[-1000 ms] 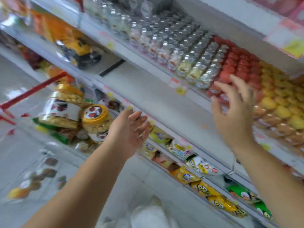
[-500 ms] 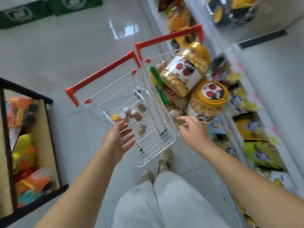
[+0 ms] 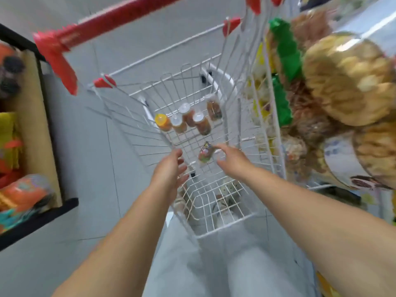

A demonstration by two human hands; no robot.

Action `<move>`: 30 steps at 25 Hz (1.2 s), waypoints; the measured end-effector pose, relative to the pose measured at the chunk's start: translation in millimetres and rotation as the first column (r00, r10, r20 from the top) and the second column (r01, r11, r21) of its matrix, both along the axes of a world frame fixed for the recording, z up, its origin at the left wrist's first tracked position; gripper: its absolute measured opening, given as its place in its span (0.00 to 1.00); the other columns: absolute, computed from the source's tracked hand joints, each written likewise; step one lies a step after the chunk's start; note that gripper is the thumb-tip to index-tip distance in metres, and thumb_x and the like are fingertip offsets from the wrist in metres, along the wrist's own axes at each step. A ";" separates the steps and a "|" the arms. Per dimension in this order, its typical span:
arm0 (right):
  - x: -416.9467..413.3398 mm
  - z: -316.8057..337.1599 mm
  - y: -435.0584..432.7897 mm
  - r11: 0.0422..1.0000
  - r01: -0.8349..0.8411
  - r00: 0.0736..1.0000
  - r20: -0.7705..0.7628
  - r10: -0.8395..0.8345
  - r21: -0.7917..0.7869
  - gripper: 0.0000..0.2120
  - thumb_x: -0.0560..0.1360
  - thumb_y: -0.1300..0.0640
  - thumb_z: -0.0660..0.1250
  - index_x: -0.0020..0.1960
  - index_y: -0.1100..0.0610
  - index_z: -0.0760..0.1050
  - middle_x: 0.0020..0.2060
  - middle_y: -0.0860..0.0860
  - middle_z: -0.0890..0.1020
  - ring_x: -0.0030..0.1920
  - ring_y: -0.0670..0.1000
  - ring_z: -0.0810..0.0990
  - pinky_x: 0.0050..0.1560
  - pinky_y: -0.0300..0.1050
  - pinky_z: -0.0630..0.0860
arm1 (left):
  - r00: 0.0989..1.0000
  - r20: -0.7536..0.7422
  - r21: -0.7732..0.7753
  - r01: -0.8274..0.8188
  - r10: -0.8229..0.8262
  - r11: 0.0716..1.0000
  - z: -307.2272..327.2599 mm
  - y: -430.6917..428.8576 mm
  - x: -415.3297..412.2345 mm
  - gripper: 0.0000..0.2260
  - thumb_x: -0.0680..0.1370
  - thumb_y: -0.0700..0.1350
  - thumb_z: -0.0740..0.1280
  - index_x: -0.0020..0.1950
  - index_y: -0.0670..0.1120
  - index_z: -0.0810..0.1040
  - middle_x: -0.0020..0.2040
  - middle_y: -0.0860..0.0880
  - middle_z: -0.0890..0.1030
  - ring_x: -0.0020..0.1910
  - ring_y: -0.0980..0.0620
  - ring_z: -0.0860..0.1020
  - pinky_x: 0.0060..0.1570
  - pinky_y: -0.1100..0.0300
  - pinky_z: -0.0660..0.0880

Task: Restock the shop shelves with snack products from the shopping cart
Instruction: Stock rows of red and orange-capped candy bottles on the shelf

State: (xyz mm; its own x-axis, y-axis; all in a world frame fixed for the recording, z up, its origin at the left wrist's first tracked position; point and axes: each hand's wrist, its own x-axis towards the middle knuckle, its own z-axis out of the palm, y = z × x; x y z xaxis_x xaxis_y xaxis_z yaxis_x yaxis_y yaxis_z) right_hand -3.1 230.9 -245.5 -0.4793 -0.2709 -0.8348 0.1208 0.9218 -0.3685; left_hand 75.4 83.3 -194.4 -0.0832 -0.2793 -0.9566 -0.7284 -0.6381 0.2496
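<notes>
A white wire shopping cart (image 3: 225, 215) with a red handle (image 3: 111, 20) stands in front of me. Several small snack bottles (image 3: 188, 121) with pale and orange caps lie at the far end of its basket. One more small bottle (image 3: 204, 154) lies nearer, in the middle. My right hand (image 3: 231, 158) reaches down into the basket, fingers spread right beside that near bottle, holding nothing. Over the cart's left rim hovers my left hand (image 3: 170, 172), fingers relaxed and empty.
A second cart on the right carries big jars of yellow snacks (image 3: 349, 80) and green-topped packs (image 3: 285, 61). A black-framed bin (image 3: 49, 129) with colourful goods stands at the left. Grey tiled floor (image 3: 90, 168) lies between. My legs in pale trousers are below.
I turned from the shelf down to the carts. Both hands dropped from shelf height; the right hand moved into the wire basket toward the near bottle, the left followed to the rim.
</notes>
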 end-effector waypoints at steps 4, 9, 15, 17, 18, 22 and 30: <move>-5.0 -77.0 -23.6 0.965 0.261 0.965 -0.028 -0.261 -0.004 0.26 0.78 0.52 0.67 0.73 0.54 0.65 0.64 0.55 0.77 0.58 0.54 0.76 0.47 0.40 0.67 | 0.988 0.153 0.038 -0.039 0.033 0.999 -85.8 7.1 -20.0 0.07 0.82 0.46 0.61 0.57 0.45 0.72 0.40 0.45 0.71 0.37 0.48 0.75 0.33 0.60 0.72; 0.0 -132.1 -43.4 0.849 0.520 0.853 -0.001 -0.522 0.098 0.17 0.71 0.50 0.73 0.57 0.53 0.73 0.56 0.55 0.77 0.47 0.54 0.77 0.47 0.43 0.74 | 0.953 0.270 0.196 -0.195 0.138 0.961 -136.1 27.4 -32.4 0.20 0.83 0.52 0.61 0.73 0.47 0.68 0.67 0.44 0.73 0.65 0.41 0.75 0.60 0.46 0.74; -9.6 -99.5 -38.0 0.804 0.593 0.795 0.132 -0.592 0.036 0.11 0.78 0.49 0.65 0.45 0.57 0.75 0.43 0.53 0.80 0.44 0.54 0.79 0.45 0.49 0.78 | 0.937 0.129 0.091 -0.337 0.325 0.937 -138.4 13.5 -44.7 0.18 0.81 0.47 0.66 0.70 0.47 0.70 0.62 0.44 0.79 0.48 0.49 0.80 0.50 0.47 0.77; -25.8 -87.0 -40.0 0.933 0.357 0.895 -0.272 -0.353 -0.033 0.12 0.78 0.48 0.65 0.55 0.55 0.75 0.51 0.51 0.78 0.52 0.52 0.76 0.51 0.47 0.74 | 0.945 0.104 -0.020 -0.310 0.310 0.951 -136.4 2.2 -48.1 0.17 0.79 0.44 0.68 0.68 0.48 0.70 0.60 0.45 0.78 0.49 0.48 0.79 0.54 0.47 0.75; -35.1 -78.8 -48.5 0.956 0.269 0.877 -0.379 -0.293 -0.117 0.14 0.77 0.49 0.66 0.60 0.54 0.74 0.56 0.51 0.76 0.57 0.52 0.74 0.56 0.47 0.72 | 0.948 0.087 -0.073 -0.300 0.306 0.951 -134.6 -3.9 -48.5 0.12 0.78 0.43 0.69 0.60 0.48 0.73 0.54 0.45 0.78 0.46 0.48 0.77 0.50 0.50 0.74; -61.9 -83.6 -88.9 0.971 -0.228 0.882 -0.440 0.172 -0.076 0.27 0.74 0.54 0.68 0.71 0.47 0.67 0.67 0.53 0.68 0.67 0.57 0.66 0.63 0.54 0.69 | 0.952 0.035 -0.175 -0.293 0.303 0.940 -127.1 -10.8 -52.3 0.16 0.75 0.41 0.70 0.58 0.51 0.68 0.46 0.49 0.77 0.41 0.51 0.76 0.51 0.52 0.76; -47.6 -94.4 -144.3 0.838 -0.541 0.696 -0.596 0.401 -0.068 0.18 0.75 0.45 0.69 0.63 0.49 0.77 0.55 0.50 0.81 0.61 0.55 0.72 0.59 0.51 0.69 | 0.965 0.024 -0.285 -0.245 0.262 0.927 -130.5 8.3 -28.2 0.16 0.72 0.41 0.69 0.56 0.35 0.72 0.36 0.48 0.72 0.32 0.49 0.70 0.30 0.62 0.67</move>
